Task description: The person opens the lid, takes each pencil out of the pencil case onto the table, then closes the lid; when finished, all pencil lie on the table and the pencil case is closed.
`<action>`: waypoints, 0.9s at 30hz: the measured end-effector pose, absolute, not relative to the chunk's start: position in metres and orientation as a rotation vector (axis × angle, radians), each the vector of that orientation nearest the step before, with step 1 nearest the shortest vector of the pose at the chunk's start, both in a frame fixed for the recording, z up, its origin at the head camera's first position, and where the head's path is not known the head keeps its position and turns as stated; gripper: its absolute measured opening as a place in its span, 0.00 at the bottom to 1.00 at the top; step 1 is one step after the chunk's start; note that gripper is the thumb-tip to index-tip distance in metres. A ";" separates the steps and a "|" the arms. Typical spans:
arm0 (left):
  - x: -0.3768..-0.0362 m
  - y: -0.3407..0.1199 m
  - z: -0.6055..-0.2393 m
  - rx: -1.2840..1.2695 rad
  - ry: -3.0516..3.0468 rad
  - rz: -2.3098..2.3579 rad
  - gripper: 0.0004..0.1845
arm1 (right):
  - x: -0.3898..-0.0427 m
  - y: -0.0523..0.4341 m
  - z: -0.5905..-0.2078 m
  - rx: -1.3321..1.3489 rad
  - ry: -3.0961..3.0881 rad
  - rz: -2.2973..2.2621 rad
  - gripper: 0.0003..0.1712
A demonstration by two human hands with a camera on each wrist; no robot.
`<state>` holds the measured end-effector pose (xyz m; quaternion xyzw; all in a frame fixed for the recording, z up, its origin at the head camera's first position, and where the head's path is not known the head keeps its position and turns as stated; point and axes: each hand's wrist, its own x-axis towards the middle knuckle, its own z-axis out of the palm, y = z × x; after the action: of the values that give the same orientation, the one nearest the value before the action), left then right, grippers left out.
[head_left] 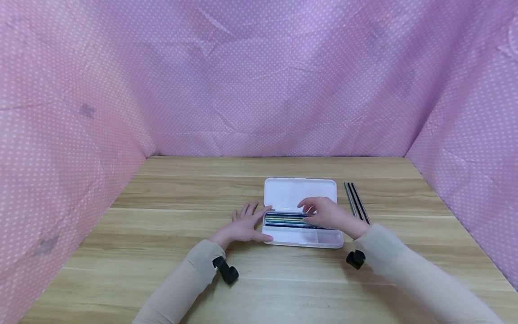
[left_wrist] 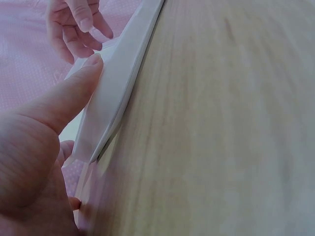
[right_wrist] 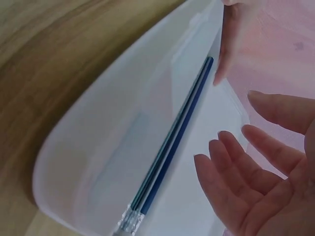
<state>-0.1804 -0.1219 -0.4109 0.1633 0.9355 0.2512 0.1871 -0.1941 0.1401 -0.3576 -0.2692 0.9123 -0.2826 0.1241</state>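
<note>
A white pencil case [head_left: 289, 235] lies with its lid [head_left: 301, 191] folded back. Several dark blue, green and lighter pencils [head_left: 283, 220] lie lengthwise inside, behind a front section with a divider. My left hand [head_left: 243, 228] is spread at the case's left end, its straight thumb [left_wrist: 74, 96] against the front edge and index fingertip near the hinge corner. My right hand [head_left: 327, 213] hovers over the right half, fingers loosely bent, holding nothing. Below its fingers the right wrist view shows blue and green pencils [right_wrist: 178, 135] with silvery ends.
On the wooden table [head_left: 162, 225], just right of the case, a few dark pencils [head_left: 359, 198] lie side by side, partly behind the right forearm. Pink dotted cloth [head_left: 259, 90] hangs at the back and both sides.
</note>
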 end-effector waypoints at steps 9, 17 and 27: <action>-0.181 -0.122 -0.411 0.465 2.638 0.694 0.48 | -0.192 0.132 -0.365 -0.778 2.691 -0.704 0.17; -0.181 -0.122 -0.411 0.465 2.637 0.709 0.48 | -0.191 0.132 -0.371 -0.790 2.749 -0.604 0.15; -0.181 -0.122 -0.412 0.476 2.646 0.710 0.48 | -0.194 0.134 -0.377 -0.859 2.784 -0.521 0.15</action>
<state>-0.1808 -0.1220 -0.4120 0.1683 0.9361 0.2511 0.1798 -0.1942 0.1342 -0.3767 -0.2891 0.9367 -0.1752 0.0909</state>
